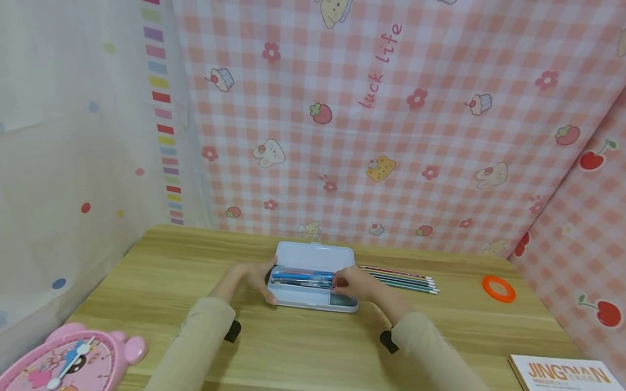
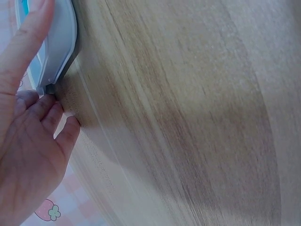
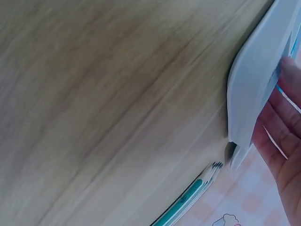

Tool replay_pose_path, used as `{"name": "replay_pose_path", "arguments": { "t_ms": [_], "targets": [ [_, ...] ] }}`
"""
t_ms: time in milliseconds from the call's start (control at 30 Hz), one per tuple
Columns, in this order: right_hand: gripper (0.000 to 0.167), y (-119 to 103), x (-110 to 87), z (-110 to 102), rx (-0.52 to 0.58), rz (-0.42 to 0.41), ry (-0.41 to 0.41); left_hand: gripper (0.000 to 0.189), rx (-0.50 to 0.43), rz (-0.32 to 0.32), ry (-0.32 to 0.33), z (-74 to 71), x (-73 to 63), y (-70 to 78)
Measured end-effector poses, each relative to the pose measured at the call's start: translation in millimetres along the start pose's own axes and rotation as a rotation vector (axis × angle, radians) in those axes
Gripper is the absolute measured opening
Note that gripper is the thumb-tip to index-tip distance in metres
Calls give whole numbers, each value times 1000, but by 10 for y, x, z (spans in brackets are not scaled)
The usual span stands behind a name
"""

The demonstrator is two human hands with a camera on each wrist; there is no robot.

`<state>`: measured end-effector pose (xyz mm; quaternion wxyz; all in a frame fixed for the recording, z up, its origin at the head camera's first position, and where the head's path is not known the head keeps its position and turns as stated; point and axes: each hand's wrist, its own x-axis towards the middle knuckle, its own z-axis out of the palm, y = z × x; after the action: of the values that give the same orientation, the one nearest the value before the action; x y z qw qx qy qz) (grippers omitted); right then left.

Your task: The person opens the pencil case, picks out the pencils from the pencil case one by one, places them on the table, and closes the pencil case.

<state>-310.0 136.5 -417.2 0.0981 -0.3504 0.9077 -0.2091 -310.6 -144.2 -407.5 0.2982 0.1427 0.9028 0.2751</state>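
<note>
An open white pencil case [image 1: 303,296] lies on the table, its lid [image 1: 313,255] tipped back. Blue pens [image 1: 303,276] and darker ones fill its rear compartment, and a dark grey piece [image 1: 343,300] sits in the front right one. My left hand [image 1: 251,279] holds the case's left end, thumb at the front corner and fingers behind. Over the right end, my right hand [image 1: 354,283] reaches in and pinches at the ends of the blue pens; its fingertips are partly hidden. In the right wrist view, the thumb and fingers [image 3: 277,122] go past the case wall [image 3: 254,80].
Several pencils [image 1: 406,279] lie right of the case. Farther right is an orange ring [image 1: 499,288], with a white book [image 1: 562,374] at the front right. A pink clock [image 1: 73,361] stands front left. Checked cloth [image 1: 342,136] hangs behind the table.
</note>
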Motion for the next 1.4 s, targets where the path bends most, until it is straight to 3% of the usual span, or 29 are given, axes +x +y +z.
{"name": "replay_pose_path", "arguments": {
  "t_ms": [467,733,1033,1400],
  "targets": [
    [7,-22,-56,10,-68,-25,37,120,-6,-9,12,28,-2,41],
    [6,55,-150,-82,-81,-52,113,121,11,-8,10,20,4,31],
    [6,299,-414,-298,-117,-32,164,121,-12,-26,8,9,-7,24],
    [5,651,-875,-490,-200,24,231,122,-16,-15,5,9,2,8]
  ]
}}
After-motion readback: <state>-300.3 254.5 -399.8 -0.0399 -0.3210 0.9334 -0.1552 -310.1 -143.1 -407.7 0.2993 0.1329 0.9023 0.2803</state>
